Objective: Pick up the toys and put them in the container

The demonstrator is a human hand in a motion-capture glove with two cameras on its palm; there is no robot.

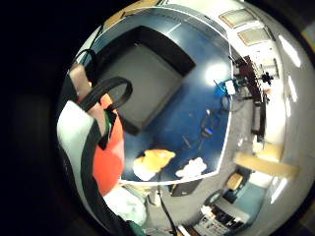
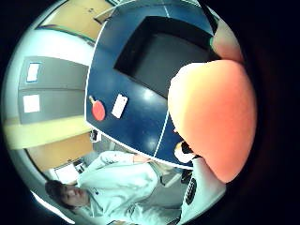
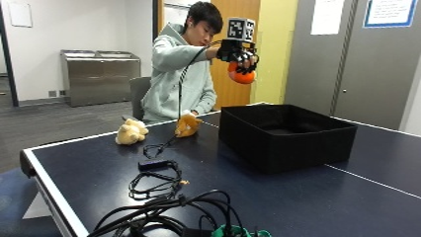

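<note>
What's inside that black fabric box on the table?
The black fabric box shows only a bare grey floor in the palm views. From outside, its near wall hides most of the inside.

Gloved right hand (image 3: 240, 57) grips an orange toy (image 3: 241, 75), seemingly a ball, above the black container (image 3: 287, 135).

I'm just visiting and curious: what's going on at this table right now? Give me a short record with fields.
Worker: a person seated at the blue table
Right hand: gloved, raised above the table, fingers curled round an orange toy
Container: black open box on the table, nothing visible inside
Toys on the table: cream plush and orange plush, lying beside each other near the person
Other items: black cables on the near part of the table
</note>
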